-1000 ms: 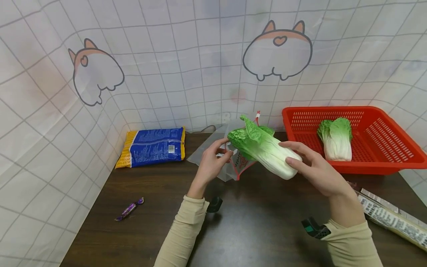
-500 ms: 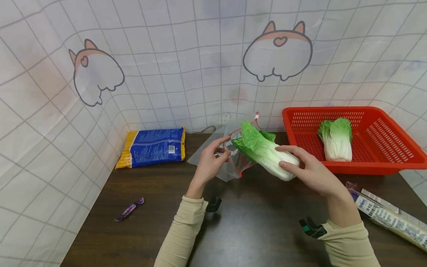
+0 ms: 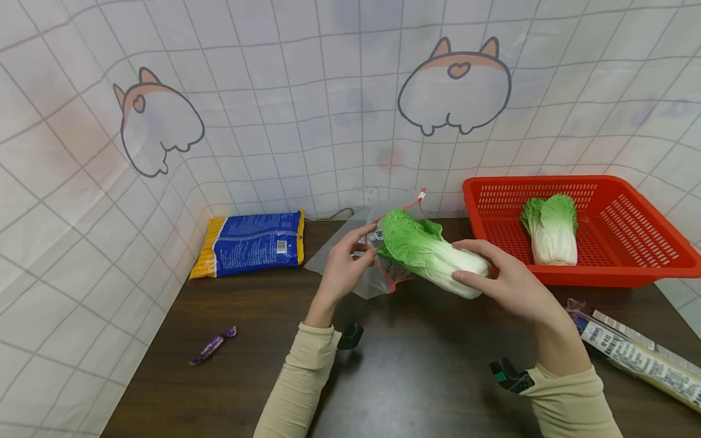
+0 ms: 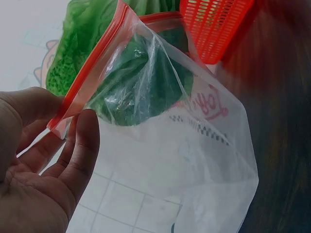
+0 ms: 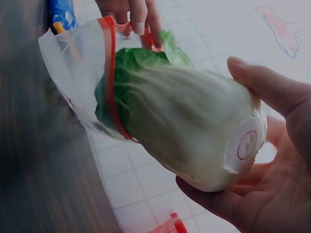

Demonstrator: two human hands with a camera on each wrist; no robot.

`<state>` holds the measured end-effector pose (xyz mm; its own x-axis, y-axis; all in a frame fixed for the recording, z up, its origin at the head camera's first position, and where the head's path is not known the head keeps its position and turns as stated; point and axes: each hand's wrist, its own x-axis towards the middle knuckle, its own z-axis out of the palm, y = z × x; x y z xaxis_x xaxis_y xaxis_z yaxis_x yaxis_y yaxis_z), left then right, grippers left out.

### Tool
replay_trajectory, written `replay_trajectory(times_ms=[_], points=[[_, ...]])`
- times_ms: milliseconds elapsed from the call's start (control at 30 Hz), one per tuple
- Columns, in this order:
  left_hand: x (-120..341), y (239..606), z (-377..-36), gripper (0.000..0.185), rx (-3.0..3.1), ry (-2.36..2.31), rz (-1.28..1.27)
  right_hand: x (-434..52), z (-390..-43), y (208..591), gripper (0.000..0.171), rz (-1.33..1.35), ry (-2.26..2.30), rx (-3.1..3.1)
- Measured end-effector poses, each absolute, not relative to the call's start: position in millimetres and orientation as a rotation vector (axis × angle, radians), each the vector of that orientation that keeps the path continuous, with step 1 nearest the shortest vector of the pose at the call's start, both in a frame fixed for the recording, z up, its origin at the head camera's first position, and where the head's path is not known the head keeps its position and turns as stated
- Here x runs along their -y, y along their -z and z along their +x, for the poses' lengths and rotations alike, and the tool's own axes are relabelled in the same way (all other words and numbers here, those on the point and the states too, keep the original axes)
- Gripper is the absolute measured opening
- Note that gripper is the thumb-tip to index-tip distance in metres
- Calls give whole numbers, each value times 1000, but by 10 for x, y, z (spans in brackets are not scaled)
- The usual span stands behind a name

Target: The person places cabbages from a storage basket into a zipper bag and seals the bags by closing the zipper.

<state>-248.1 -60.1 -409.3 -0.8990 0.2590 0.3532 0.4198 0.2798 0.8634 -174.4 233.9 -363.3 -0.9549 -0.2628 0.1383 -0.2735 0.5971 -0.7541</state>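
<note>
A napa cabbage [image 3: 432,258], green at the leaves and white at the base, is gripped around its base by my right hand [image 3: 506,280]. My left hand [image 3: 345,267] pinches the red-edged mouth of a clear zip bag [image 4: 204,160] between thumb and fingers. Part of the leafy end sits inside the bag's mouth, seen through the plastic in the left wrist view; some leaves stay outside, above the red strip. In the right wrist view the red zip strip [image 5: 110,73] crosses the leaves, and the white base faces the camera.
A red plastic basket [image 3: 630,275] at the back right holds a second napa cabbage [image 3: 554,237]. A blue and yellow packet [image 3: 254,243] lies at the back left, a purple-wrapped candy [image 3: 213,347] in front of it. A long printed package [image 3: 635,353] lies at the right edge.
The cabbage has moved slightly left and its leafy end has come down into the bag's mouth, my right hand moving with it. My left hand has stayed nearly in place.
</note>
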Motion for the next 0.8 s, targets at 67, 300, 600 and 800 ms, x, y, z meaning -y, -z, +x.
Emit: replay_trajectory(times_ms=[67, 300, 600, 800], points=[[601, 4098, -2482, 46, 2395, 1684, -637, -2337, -1745, 3623, 48, 432, -1321, 2787], [610, 4110, -2491, 45, 2363, 1734, -608, -2368, -1722, 3613, 36, 515, -1284, 2775], [575, 4124, -2468, 46, 2387, 1662, -707, -2272, -1745, 3634, 41, 375, -1271, 2747], [536, 4141, -2461, 46, 2419, 1632, -776, -2177, -1788, 3694, 30, 397, -1274, 2676]])
